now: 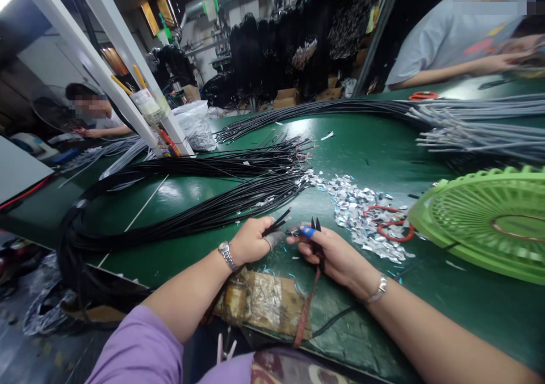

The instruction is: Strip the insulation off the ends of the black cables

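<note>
My left hand [252, 241] is closed around the ends of a few thin black cables [279, 222], its thumb wrapped in grey tape. My right hand [330, 252] grips a small black cutter [315, 225], with blue tape on one fingertip; the cutter's tips sit just right of the cable ends. A large bundle of black cables [191, 216] runs left from my hands across the green table [370, 146]. Behind the cutter lies a heap of silvery foil scraps [361, 211] with red-handled scissors [394, 225] on it.
A green plastic basket lid [489, 219] lies at the right. Grey cables [477, 126] spread across the far right. One person [451, 38] leans on the far edge, another person [96, 112] sits at left. A white post [128, 55] and a plastic bag [196, 124] stand behind.
</note>
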`<action>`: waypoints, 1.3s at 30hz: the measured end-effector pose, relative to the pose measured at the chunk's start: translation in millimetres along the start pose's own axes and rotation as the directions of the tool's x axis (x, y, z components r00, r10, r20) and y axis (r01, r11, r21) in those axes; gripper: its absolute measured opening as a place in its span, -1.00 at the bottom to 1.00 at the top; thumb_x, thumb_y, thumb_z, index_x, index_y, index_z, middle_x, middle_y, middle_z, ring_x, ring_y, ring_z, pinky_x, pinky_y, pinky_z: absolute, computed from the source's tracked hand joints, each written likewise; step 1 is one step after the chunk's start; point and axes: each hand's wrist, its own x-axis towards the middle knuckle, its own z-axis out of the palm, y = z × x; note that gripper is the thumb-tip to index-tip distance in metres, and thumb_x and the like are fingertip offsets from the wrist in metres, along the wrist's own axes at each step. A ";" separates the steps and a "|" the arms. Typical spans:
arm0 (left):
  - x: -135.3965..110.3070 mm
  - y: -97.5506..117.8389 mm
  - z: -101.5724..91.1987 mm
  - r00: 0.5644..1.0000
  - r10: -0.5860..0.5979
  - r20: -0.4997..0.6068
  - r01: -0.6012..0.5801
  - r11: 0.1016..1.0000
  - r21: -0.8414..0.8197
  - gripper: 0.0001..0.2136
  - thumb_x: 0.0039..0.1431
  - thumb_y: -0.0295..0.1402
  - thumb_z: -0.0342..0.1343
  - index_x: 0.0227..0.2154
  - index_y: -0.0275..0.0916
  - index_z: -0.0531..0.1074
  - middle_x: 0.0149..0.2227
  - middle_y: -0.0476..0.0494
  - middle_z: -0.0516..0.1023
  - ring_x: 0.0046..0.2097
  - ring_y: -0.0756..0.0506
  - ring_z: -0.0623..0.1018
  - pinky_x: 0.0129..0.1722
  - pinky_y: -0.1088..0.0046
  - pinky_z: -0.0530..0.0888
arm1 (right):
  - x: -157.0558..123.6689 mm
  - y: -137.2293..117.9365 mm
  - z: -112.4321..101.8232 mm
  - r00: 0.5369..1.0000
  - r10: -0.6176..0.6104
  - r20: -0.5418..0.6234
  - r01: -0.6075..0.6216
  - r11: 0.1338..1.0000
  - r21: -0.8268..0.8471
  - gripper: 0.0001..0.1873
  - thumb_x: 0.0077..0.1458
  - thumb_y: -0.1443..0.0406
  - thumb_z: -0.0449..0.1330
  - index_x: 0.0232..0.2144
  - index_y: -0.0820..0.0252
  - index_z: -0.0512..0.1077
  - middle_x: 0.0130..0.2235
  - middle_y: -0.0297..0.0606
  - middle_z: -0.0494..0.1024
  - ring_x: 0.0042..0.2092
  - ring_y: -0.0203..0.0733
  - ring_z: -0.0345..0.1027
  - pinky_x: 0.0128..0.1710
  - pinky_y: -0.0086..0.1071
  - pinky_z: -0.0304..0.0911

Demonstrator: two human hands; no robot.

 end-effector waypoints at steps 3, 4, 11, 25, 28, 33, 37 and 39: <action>0.0 -1.2 1.0 1.000 0.014 0.007 -0.014 1.000 -0.004 -0.80 0.12 -0.31 0.03 -0.56 -0.27 0.27 -0.60 0.05 0.33 -0.52 0.06 0.27 -0.52 0.55 0.18 | 0.9 0.8 -0.9 1.000 0.008 0.007 -0.008 1.000 -0.002 -0.70 -0.23 0.14 0.36 -0.49 0.22 0.42 -0.59 -0.28 0.45 -0.61 -0.40 -0.04 -0.69 -0.48 -0.23; 0.1 -1.4 1.2 1.000 0.016 0.008 -0.016 1.000 -0.007 -0.80 0.12 -0.31 0.03 -0.56 -0.27 0.26 -0.60 0.05 0.32 -0.52 0.06 0.27 -0.51 0.55 0.18 | 1.2 1.0 -1.1 1.000 0.008 0.011 -0.008 1.000 -0.003 -0.71 -0.22 0.15 0.36 -0.50 0.22 0.42 -0.60 -0.30 0.44 -0.61 -0.40 -0.05 -0.69 -0.48 -0.23; 0.0 -1.2 0.8 1.000 0.023 0.006 -0.023 1.000 0.001 -0.77 0.12 -0.30 0.03 -0.58 -0.26 0.23 -0.61 0.05 0.31 -0.52 0.05 0.27 -0.51 0.53 0.17 | 1.3 0.7 0.0 1.000 0.030 -0.003 -0.030 0.999 0.014 -0.66 -0.28 0.11 0.39 -0.52 0.23 0.43 -0.67 -0.37 0.36 -0.61 -0.41 -0.05 -0.69 -0.49 -0.24; 0.7 -1.8 0.3 0.999 0.046 0.000 -0.046 0.997 0.054 -0.77 0.11 -0.30 0.04 -0.58 -0.26 0.21 -0.60 0.06 0.24 -0.52 0.07 0.20 -0.52 0.54 0.13 | 0.1 0.4 -2.2 0.999 -0.029 0.043 0.035 0.987 -0.158 -0.67 -0.23 0.13 0.35 -0.48 0.29 0.48 -0.68 -0.42 0.30 -0.66 -0.47 -0.04 -0.65 -0.46 -0.28; 0.4 -1.4 0.1 0.999 0.037 0.004 -0.037 0.999 0.035 -0.78 0.12 -0.30 0.02 -0.57 -0.27 0.24 -0.60 0.06 0.27 -0.52 0.07 0.22 -0.52 0.54 0.14 | 0.0 0.8 -2.7 0.997 -0.063 0.037 0.069 0.978 -0.197 -0.71 -0.22 0.18 0.33 -0.47 0.29 0.48 -0.67 -0.42 0.30 -0.66 -0.47 -0.03 -0.64 -0.47 -0.26; 0.2 -1.4 -0.2 1.000 0.031 0.001 -0.031 0.999 0.023 -0.79 0.13 -0.31 0.02 -0.56 -0.27 0.26 -0.60 0.06 0.30 -0.52 0.06 0.25 -0.50 0.55 0.16 | -0.1 2.7 -3.7 0.995 -0.092 0.030 0.097 0.972 -0.216 -0.73 -0.23 0.21 0.32 -0.44 0.29 0.48 -0.64 -0.41 0.34 -0.65 -0.46 -0.03 -0.64 -0.47 -0.23; 0.0 -0.9 -0.7 1.000 0.016 0.003 -0.016 1.000 0.013 -0.80 0.12 -0.32 0.03 -0.56 -0.28 0.27 -0.60 0.05 0.31 -0.52 0.06 0.26 -0.51 0.55 0.17 | -0.6 2.2 -3.6 0.994 -0.100 0.030 0.105 0.972 -0.210 -0.71 -0.22 0.18 0.31 -0.44 0.27 0.46 -0.61 -0.38 0.38 -0.64 -0.46 -0.03 -0.64 -0.45 -0.22; 0.0 -0.5 -0.8 1.000 0.009 0.006 -0.009 1.000 0.011 -0.80 0.13 -0.32 0.03 -0.55 -0.28 0.29 -0.60 0.06 0.31 -0.52 0.06 0.26 -0.51 0.55 0.17 | -0.9 1.4 -3.0 0.994 -0.100 0.033 0.104 0.970 -0.218 -0.70 -0.20 0.14 0.30 -0.46 0.27 0.45 -0.63 -0.39 0.36 -0.64 -0.45 -0.02 -0.64 -0.45 -0.22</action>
